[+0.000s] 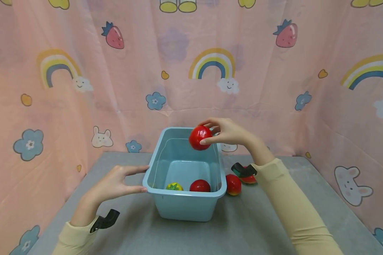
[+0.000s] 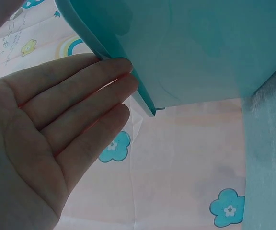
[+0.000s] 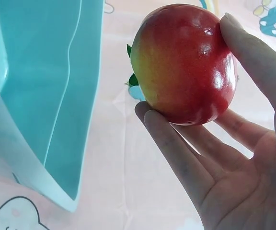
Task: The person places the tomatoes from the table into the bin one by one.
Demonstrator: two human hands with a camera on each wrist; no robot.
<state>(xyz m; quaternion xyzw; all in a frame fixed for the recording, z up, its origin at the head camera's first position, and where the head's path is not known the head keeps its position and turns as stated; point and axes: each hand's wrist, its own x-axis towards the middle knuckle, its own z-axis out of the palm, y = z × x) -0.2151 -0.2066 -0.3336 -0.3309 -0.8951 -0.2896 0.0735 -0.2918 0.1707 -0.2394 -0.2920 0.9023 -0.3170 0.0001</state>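
Observation:
My right hand [image 1: 225,131] pinches a shiny red apple [image 1: 200,137] between thumb and fingers, high over the right side of a light blue plastic bin [image 1: 191,207]. In the right wrist view the apple [image 3: 183,64] shows a yellow-green patch and small green leaves. My left hand [image 1: 115,184] is at the bin's left rim, thumb spread from the fingers. Its straight fingers [image 2: 111,72] lie against the bin's outer rim in the left wrist view. Inside the bin are a red round fruit [image 1: 200,186] and a yellow fruit with a green leafy top [image 1: 174,186], both partly hidden by the front wall.
To the right of the bin, a red-and-yellow fruit [image 1: 233,185] sits on the grey table [image 1: 124,233]. Behind it lies a red slice with a green edge [image 1: 249,180], partly covered by the right wrist's black camera [image 1: 242,170]. A pink patterned curtain [image 1: 131,88] surrounds the table.

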